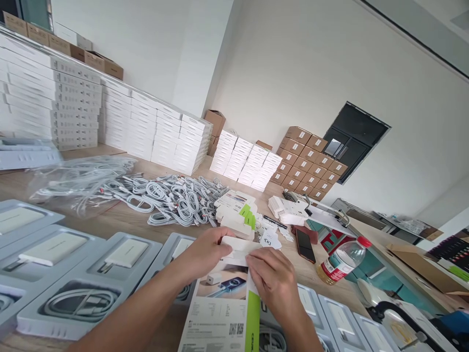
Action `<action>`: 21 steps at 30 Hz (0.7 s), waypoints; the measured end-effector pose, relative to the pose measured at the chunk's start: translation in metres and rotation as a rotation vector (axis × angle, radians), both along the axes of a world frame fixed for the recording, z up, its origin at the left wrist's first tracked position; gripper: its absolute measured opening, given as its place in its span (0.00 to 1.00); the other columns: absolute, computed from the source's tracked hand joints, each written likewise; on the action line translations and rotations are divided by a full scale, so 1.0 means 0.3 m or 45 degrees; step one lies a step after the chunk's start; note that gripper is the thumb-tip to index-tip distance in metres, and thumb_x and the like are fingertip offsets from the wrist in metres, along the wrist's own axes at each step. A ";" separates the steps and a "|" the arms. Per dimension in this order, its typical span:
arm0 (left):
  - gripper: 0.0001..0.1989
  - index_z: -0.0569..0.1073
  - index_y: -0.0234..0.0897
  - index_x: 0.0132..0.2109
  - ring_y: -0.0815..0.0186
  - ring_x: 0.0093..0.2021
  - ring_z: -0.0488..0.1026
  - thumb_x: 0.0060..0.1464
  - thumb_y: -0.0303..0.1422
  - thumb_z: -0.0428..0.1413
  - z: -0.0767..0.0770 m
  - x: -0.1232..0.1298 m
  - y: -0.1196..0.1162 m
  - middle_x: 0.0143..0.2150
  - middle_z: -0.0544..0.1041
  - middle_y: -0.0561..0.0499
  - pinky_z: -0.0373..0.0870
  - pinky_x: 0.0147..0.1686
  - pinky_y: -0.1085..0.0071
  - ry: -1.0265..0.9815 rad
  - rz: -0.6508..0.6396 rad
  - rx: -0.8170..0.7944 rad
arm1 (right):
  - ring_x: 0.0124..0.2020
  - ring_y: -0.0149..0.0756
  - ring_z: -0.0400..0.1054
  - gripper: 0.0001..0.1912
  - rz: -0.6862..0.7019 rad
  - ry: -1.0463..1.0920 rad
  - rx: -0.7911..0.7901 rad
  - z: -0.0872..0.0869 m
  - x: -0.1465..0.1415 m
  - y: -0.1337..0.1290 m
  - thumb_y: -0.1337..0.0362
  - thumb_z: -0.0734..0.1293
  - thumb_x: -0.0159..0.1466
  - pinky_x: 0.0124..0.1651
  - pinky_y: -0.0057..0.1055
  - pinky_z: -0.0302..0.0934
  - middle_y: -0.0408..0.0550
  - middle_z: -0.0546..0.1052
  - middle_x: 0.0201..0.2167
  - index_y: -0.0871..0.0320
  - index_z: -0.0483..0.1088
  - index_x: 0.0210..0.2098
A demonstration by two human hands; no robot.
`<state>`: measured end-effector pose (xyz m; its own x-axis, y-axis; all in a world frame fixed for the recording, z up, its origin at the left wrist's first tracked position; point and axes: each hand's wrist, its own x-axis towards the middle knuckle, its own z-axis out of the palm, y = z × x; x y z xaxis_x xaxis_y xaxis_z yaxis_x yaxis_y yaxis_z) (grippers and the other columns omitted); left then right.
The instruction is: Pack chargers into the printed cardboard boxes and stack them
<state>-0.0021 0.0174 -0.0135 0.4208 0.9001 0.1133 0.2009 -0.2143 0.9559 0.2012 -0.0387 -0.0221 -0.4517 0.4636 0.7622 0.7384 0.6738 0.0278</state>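
A printed box with a green side strip lies in front of me, its white end flap at the far end. My left hand pinches the left side of that flap between thumb and fingers. At the flap's right side, my right hand has its fingers bent and pressed against the flap and box edge. Grey trays holding white chargers and coiled cables lie on both sides of the box and partly under it.
Coiled grey cables are heaped beyond the trays, beside flat printed packaging. A phone and a bottle with a red cap stand or lie at right. White box stacks line the back; brown cartons are farther right.
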 end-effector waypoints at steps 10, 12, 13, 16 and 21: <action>0.08 0.73 0.39 0.37 0.68 0.25 0.61 0.49 0.32 0.52 0.004 0.008 -0.006 0.26 0.66 0.57 0.55 0.27 0.73 -0.014 0.045 0.094 | 0.33 0.38 0.72 0.12 -0.079 0.046 0.078 0.004 -0.020 -0.003 0.74 0.63 0.65 0.35 0.35 0.65 0.48 0.79 0.34 0.53 0.75 0.39; 0.06 0.73 0.39 0.34 0.68 0.25 0.60 0.49 0.31 0.51 0.008 0.011 -0.012 0.26 0.65 0.57 0.55 0.27 0.73 -0.011 0.052 0.115 | 0.34 0.38 0.72 0.12 -0.078 0.036 0.067 0.003 -0.024 -0.003 0.74 0.63 0.65 0.36 0.34 0.66 0.48 0.79 0.34 0.53 0.75 0.38; 0.06 0.72 0.39 0.33 0.68 0.25 0.60 0.49 0.31 0.51 0.011 0.012 -0.015 0.25 0.65 0.58 0.54 0.27 0.73 -0.007 0.056 0.125 | 0.34 0.38 0.72 0.12 -0.074 0.036 0.057 0.002 -0.026 -0.003 0.74 0.63 0.65 0.36 0.34 0.66 0.48 0.79 0.34 0.53 0.75 0.38; 0.06 0.72 0.39 0.32 0.68 0.26 0.60 0.50 0.30 0.50 0.024 0.013 -0.026 0.25 0.66 0.57 0.55 0.27 0.73 0.019 0.079 0.187 | 0.34 0.38 0.72 0.12 -0.074 0.058 0.050 -0.004 -0.027 -0.002 0.73 0.62 0.66 0.36 0.35 0.66 0.49 0.79 0.34 0.53 0.75 0.40; 0.08 0.74 0.39 0.36 0.66 0.30 0.66 0.49 0.36 0.58 0.045 0.017 -0.044 0.30 0.71 0.57 0.60 0.28 0.73 0.007 0.033 0.125 | 0.36 0.39 0.70 0.13 -0.090 0.137 0.077 -0.017 -0.027 0.008 0.74 0.63 0.65 0.37 0.35 0.66 0.50 0.77 0.36 0.53 0.76 0.39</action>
<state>0.0031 0.0042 0.0000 0.3986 0.8951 0.1997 0.2126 -0.3020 0.9293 0.1929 -0.0362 -0.0273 -0.3341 0.4431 0.8319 0.7847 0.6197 -0.0149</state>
